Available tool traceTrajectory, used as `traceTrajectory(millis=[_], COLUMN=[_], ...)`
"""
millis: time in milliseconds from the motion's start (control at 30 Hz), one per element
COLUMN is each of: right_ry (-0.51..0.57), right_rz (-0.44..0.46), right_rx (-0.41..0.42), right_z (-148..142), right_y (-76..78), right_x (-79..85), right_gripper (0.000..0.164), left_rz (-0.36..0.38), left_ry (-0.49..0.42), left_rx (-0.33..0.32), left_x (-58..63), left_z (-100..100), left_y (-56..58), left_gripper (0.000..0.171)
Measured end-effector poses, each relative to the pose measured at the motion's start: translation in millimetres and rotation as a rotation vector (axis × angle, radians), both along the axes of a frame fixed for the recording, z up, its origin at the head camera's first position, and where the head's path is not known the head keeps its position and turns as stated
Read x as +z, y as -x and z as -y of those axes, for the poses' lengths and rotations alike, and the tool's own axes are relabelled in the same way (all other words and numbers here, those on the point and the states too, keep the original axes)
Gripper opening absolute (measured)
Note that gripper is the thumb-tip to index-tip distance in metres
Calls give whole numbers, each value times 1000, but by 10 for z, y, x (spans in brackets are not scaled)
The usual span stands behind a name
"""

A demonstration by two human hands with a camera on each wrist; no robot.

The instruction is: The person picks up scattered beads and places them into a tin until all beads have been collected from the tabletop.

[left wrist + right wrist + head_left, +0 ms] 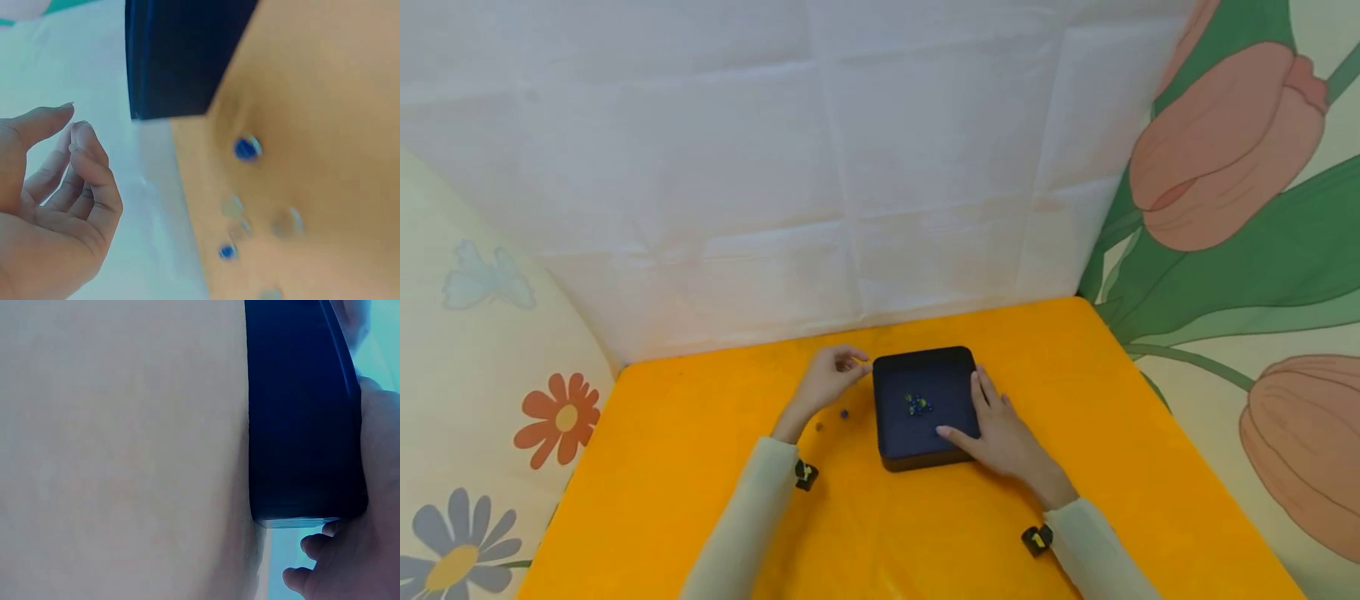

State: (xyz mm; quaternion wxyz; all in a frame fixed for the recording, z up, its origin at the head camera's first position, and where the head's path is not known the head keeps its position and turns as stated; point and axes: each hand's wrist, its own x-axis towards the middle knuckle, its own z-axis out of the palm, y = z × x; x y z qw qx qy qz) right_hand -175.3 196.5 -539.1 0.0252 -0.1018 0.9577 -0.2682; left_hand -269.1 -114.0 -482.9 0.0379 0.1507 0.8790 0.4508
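A dark, square, shallow box (pixel 925 450) lies on the orange-yellow table. Inside it, a small cluster of blue and yellow-green marbles (pixel 917 405) sits near the middle. My right hand (pixel 1003 437) grips the box at its near right corner, thumb over the rim and fingers along the outer right side. Beside the far left rim is my left hand (pixel 831 379). The left wrist view shows its fingers loosely bent, a gap between thumb and fingertips, and nothing visible held. Left of the box lie loose marbles, among them a blue marble (pixel 247 149) and a clear marble (pixel 287 223).
The orange-yellow table (pixel 700 467) reaches a white cloth backdrop (pixel 700 208) behind the box. Flower-printed hangings (pixel 1217 292) stand at both sides. A smaller blue marble (pixel 227 252) is among several on the table.
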Motion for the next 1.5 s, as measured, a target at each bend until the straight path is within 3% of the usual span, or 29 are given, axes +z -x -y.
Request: traceTrajectory(millis=[367, 533, 1000, 1333, 1500], right_ry=[-15, -8, -9, -20, -27], right_rz=[5, 10, -8, -34, -19], right_rx=[-1, -9, -11, -4, -1], right_z=[13, 21, -2, -4, -3], right_y=[-4, -6, 6, 55, 48], right_x=[-1, 4, -19, -4, -19], right_gripper=[118, 119, 120, 119, 118], left_rz=[-25, 3, 54, 99, 166], left_ry=[58, 59, 106, 138, 144], left_rx=[166, 209, 202, 170, 160], left_x=[-244, -336, -477, -559, -588], left_z=[636, 862, 1090, 1152, 1195], left_y=[-170, -243, -310, -234, -219], left_gripper=[29, 31, 37, 40, 43])
